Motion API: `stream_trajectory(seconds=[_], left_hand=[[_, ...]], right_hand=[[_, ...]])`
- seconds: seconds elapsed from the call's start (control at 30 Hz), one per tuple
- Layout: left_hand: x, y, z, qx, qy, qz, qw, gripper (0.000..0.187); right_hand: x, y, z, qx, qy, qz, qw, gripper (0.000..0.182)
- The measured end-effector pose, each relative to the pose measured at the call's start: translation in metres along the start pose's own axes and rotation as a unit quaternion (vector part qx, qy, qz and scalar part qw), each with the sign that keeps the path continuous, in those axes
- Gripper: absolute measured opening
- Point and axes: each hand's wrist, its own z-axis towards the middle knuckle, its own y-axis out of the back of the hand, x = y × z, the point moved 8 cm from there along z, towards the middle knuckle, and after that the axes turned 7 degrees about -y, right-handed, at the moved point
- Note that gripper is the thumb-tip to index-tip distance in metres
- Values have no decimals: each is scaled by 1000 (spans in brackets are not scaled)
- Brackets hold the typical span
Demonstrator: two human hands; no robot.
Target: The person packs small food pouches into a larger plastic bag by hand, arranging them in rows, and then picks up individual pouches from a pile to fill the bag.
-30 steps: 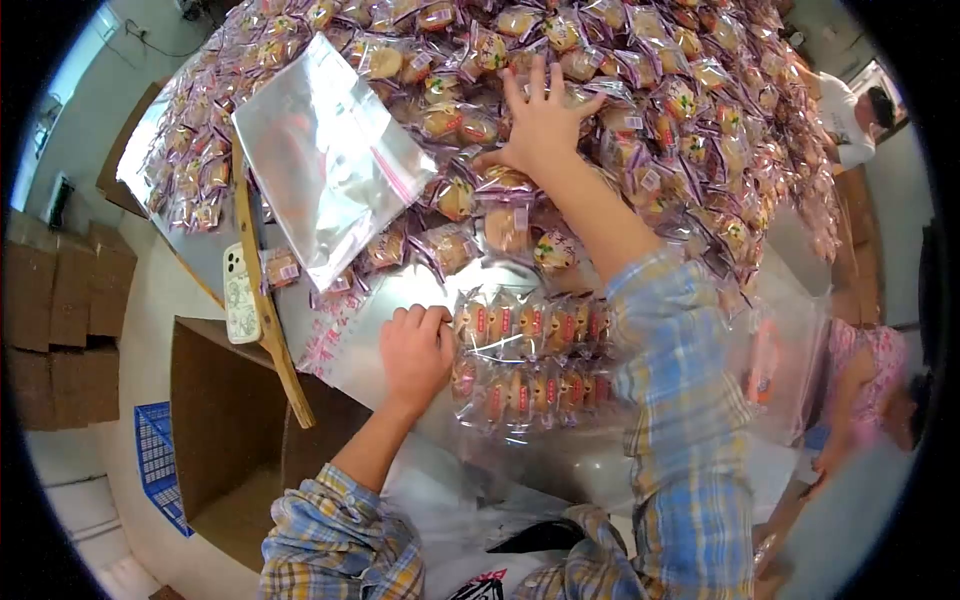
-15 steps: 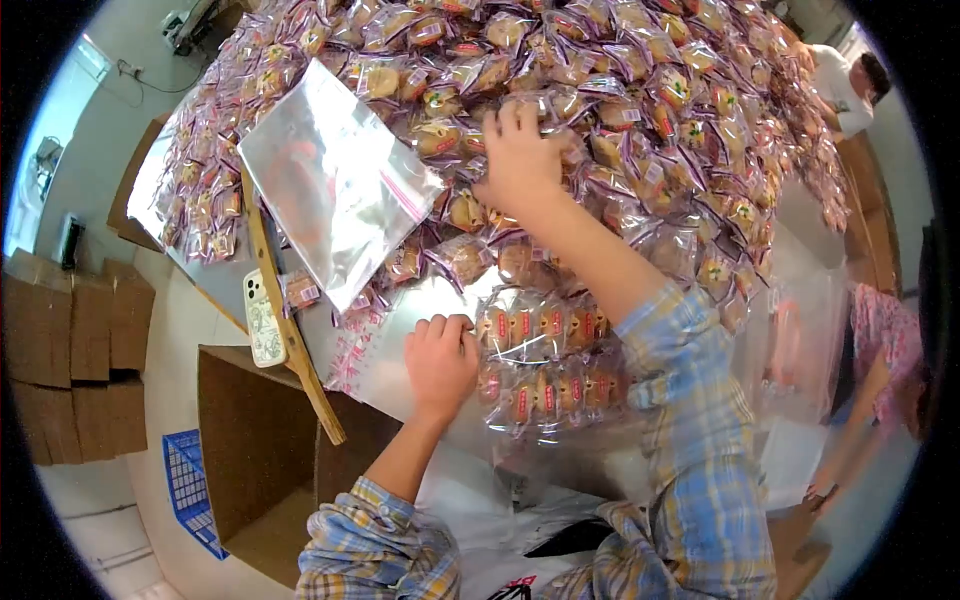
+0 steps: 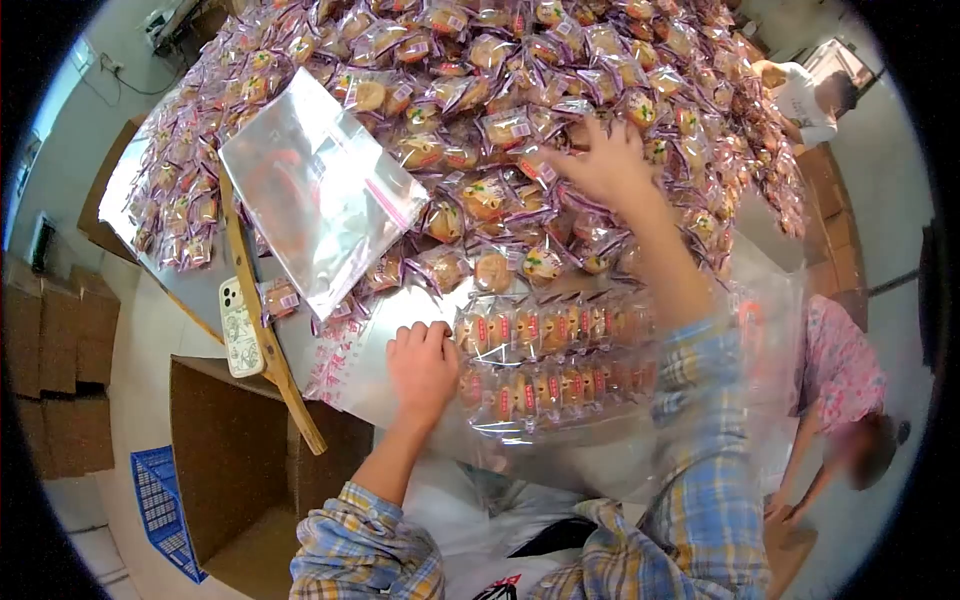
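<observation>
My right hand (image 3: 610, 168) reaches over a big pile of individually wrapped pastries (image 3: 485, 198), its fingers spread and nothing gripped in them. Below it lies a clear plastic bag (image 3: 545, 425) holding two rows of the same small wrapped pastries (image 3: 540, 330). Beside the bag's left end, my left hand (image 3: 424, 368) rests low on the table with curled fingers; whatever they may hold is hidden. A stack of flat clear bags (image 3: 320, 190) lies on the pile to the upper left.
A wooden strip (image 3: 268, 350) runs along the table's left edge, with a phone (image 3: 241, 328) beside it. Below stand an open cardboard box (image 3: 225, 450) and a blue crate (image 3: 160, 505). Stacked cartons (image 3: 65, 340) are at left. Two people (image 3: 845, 355) (image 3: 808, 100) are at right.
My right hand has moved to the right across the pile, its fingers spreading wider. The two rows in the bag look longer toward the right. My left hand stays by the bag's left end.
</observation>
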Motion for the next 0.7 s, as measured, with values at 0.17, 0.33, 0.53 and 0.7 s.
stream_trajectory(seconds=[0.17, 0.33, 0.53, 0.7], left_hand=[[-6, 7, 2, -4, -13, 10, 1000, 5], [-8, 6, 2, -6, -16, 8, 1000, 4], [-6, 5, 0, -20, -15, 4, 1000, 3], [-9, 7, 2, -27, -25, 9, 999, 3]], right_hand=[[22, -56, -21, 145, 23, -42, 988, 154], [21, -50, -20, 147, 64, -89, 983, 155], [31, -61, -19, 83, 113, -154, 978, 150], [40, -62, -34, -16, 235, -149, 961, 157]])
